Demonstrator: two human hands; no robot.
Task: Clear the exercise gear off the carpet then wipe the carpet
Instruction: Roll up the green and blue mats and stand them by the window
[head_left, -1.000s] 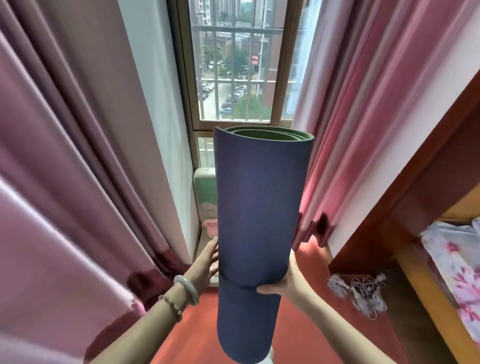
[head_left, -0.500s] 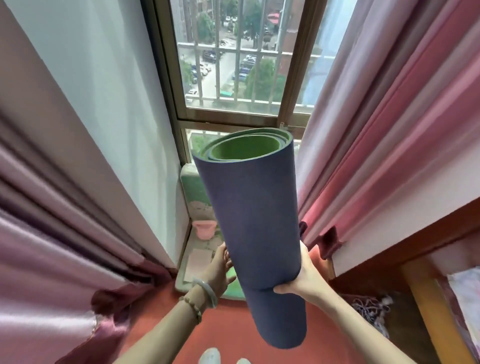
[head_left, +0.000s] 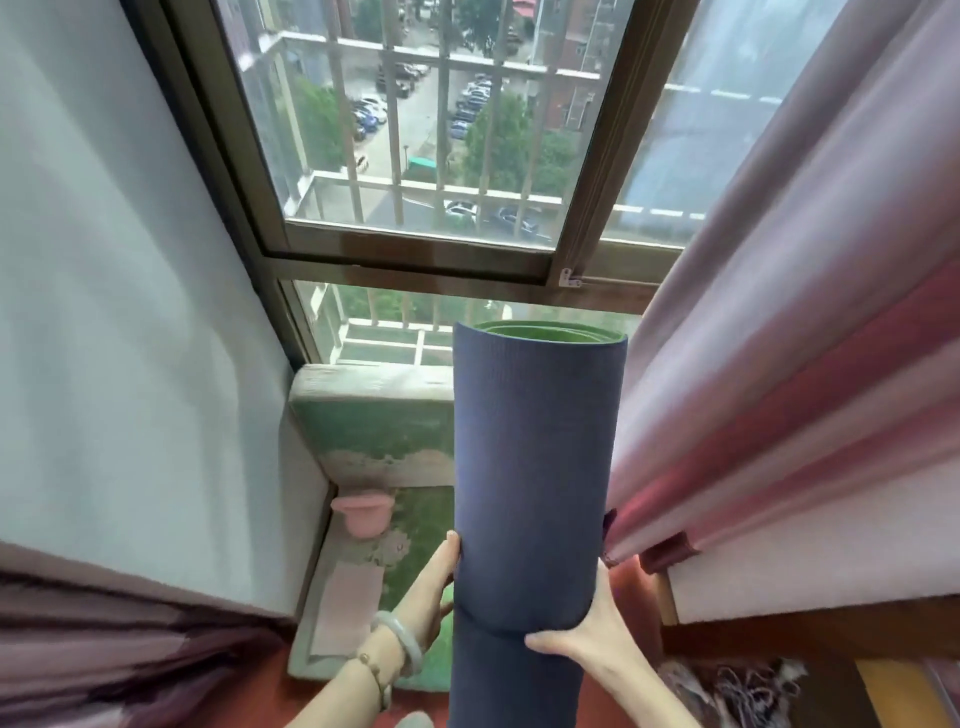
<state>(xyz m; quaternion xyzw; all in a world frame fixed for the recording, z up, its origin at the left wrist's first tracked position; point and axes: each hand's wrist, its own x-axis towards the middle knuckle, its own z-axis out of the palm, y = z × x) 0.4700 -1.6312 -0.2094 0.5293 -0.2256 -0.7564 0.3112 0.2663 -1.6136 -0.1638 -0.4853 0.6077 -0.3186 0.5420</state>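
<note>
Mat roll now carried closer to the far window nook than a second ago, upright, both hands clamped round its lower half, so probably about to get stashed there.

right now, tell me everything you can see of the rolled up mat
The rolled mat is dark blue-purple outside with a green inner face showing as spiral layers at its top end. It looks like textured foam. It stands roughly upright in front of the window corner, its outer flap edge curving across the lower part. The left hand presses its left side and the right hand cups the right, thumb across the front. Its bottom end is out of frame.
</note>
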